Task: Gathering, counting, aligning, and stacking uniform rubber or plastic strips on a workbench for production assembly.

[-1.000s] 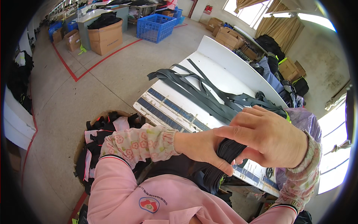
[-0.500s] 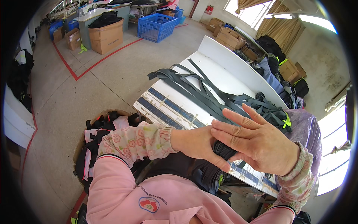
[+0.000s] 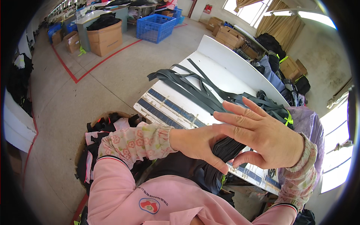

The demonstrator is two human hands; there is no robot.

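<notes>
My left hand (image 3: 197, 144) grips a thick bundle of black straps (image 3: 227, 150). Its thumb lies across the near side of the bundle, and its other fingers are mostly hidden. Over the bundle arches my right hand (image 3: 262, 137), its fingers stretched out and thumb apart; whether it touches the straps I cannot tell. The bundle's lower end (image 3: 213, 178) hangs toward me past the board's edge. Loose dark grey-green straps (image 3: 191, 88) lie across the white board (image 3: 180, 110) beyond my hands, heaped toward its right end.
A carton of black and pink pieces (image 3: 84, 150) stands at my left. A yellow-green tie (image 3: 288, 118) marks the strap heap beside a purple plastic-covered bulk (image 3: 309, 125). Farther off are a blue crate (image 3: 155, 29), a large carton (image 3: 105, 39) and red floor lines (image 3: 77, 79).
My right hand has opened wider, its thumb and fingers spreading apart, so more of the strap bundle shows between my hands. My left hand keeps its hold.
</notes>
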